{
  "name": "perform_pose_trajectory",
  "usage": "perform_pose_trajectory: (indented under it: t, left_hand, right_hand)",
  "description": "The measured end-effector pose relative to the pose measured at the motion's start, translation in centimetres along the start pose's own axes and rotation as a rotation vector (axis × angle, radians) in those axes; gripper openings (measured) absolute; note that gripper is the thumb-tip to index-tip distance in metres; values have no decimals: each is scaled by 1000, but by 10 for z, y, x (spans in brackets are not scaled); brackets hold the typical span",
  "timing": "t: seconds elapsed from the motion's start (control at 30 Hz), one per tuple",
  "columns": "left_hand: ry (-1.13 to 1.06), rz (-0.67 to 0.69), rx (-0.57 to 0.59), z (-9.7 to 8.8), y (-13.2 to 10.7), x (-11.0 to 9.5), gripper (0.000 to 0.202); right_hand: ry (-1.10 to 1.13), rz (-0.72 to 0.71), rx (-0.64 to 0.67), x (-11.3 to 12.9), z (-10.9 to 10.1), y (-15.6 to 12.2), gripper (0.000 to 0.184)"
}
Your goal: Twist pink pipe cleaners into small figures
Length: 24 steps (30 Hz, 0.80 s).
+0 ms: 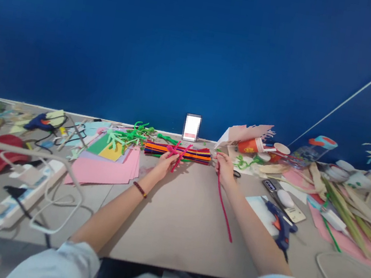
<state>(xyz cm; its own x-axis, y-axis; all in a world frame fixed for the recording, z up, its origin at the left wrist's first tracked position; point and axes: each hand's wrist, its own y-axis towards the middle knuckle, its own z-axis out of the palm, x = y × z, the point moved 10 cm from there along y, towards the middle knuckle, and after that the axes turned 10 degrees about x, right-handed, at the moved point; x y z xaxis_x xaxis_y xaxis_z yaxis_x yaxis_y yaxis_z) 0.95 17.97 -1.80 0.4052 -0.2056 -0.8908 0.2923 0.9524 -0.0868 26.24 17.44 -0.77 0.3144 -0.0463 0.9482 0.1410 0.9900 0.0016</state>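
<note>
On the table [178, 223], the left hand [166, 164] pinches a pink pipe cleaner [180, 157] against the bundle [197, 155]; the right hand [225, 169] pinches a red one [223, 216] at its end. Both are light and bendy, best held near the tips.

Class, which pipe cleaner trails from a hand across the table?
The pink one held by the right hand; the other pink one is wrapped round the bundle at the left hand.

Your left hand [166, 164] and right hand [225, 169] can draw back toward you over the tabletop [170, 231]. The pipe cleaner bundle [178, 152] lies between them, pink paper [102, 168] lies leftward, and the glue gun [281, 226] sits rightward.
</note>
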Motion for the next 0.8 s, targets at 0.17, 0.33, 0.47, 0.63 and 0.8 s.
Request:
perform_pose_trajectory:
  t: [0.17,0.33,0.47,0.63,0.8]
  left_hand:
    - [136,57,-20,-4,1,-1,33]
    - [341,180,-46,-2,-3,-14,28]
    - [516,320,-38,11,-12,-28,19]
    - [662,441,-8,26,-22,-37,14]
    - [738,514,97,37,-29,-42,7]
  right_hand:
    - [-64,75,146,-16,59,-24,36]
    - [8,209,289,-42,99,-40,28]
    - [-37,159,339,-42,103,-44,29]
    - [-12,157,332,-47,101,-46,30]
    - [7,148,301,-51,98,-43,30]
